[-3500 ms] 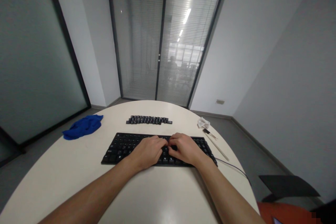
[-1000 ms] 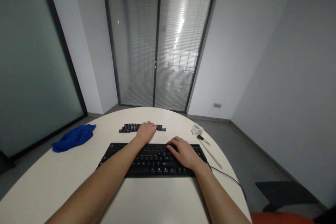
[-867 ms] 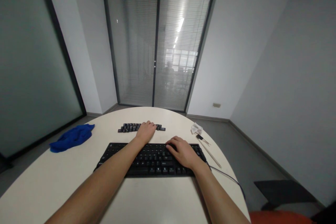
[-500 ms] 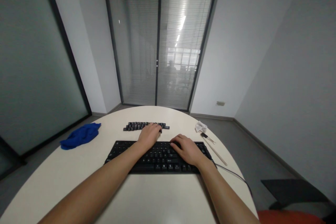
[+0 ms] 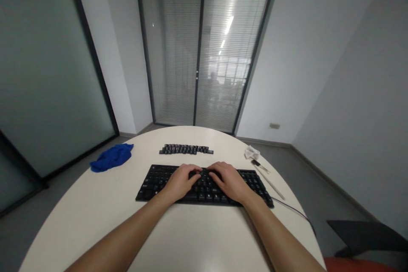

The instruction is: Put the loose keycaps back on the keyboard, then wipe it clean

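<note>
Centred on the table lies a black keyboard [image 5: 251, 185], with both hands over its upper middle. My left hand [image 5: 181, 180] has its thumb and forefinger pinched together over the keys, on a small black keycap that its fingers largely cover. My right hand [image 5: 229, 180] rests on the keyboard just beside it, fingers bent and thumb apart from them, holding nothing that I can make out. Beyond the keyboard, loose black keycaps [image 5: 181, 149] lie in close rows, with a gap along the near edge. Keys under both hands are hidden.
A blue cloth [image 5: 113, 157] lies at the left of the round white table [image 5: 188, 238]. On the right are crumpled white tissue [image 5: 251, 152], a brush [image 5: 256, 162], a wire keycap puller [image 5: 264, 168] and a thin stick [image 5: 272, 185]. The keyboard's cable [image 5: 293, 208] runs off the right edge.
My left hand has come back from the loose keycaps to the keyboard, beside the right hand, bringing a keycap. The right hand stays over the keys. The view has shifted slightly.
</note>
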Available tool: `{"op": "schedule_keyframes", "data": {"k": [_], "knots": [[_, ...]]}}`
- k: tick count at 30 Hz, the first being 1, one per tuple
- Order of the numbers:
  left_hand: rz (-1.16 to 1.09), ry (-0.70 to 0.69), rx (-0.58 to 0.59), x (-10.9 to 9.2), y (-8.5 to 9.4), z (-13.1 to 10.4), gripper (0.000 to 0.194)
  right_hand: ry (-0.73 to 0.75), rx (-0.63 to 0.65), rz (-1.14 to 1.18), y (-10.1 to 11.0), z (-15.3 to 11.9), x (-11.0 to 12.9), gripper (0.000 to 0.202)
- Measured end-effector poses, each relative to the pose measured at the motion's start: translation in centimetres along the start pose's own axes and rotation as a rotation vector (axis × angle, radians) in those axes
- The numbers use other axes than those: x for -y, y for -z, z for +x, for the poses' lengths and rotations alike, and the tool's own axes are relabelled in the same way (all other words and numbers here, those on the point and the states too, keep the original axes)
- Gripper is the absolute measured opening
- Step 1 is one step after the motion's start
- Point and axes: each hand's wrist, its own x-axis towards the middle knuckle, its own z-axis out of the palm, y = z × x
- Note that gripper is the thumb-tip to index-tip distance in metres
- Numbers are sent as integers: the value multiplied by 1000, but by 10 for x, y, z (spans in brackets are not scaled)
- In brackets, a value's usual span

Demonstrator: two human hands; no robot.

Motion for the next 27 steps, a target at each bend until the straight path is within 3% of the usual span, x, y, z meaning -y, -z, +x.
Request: {"op": "schedule_keyframes", "data": {"k": [27], "knots": [[122,-78,88,-9,3,0,26,3,26,153,-7,-1,3,15]]}}
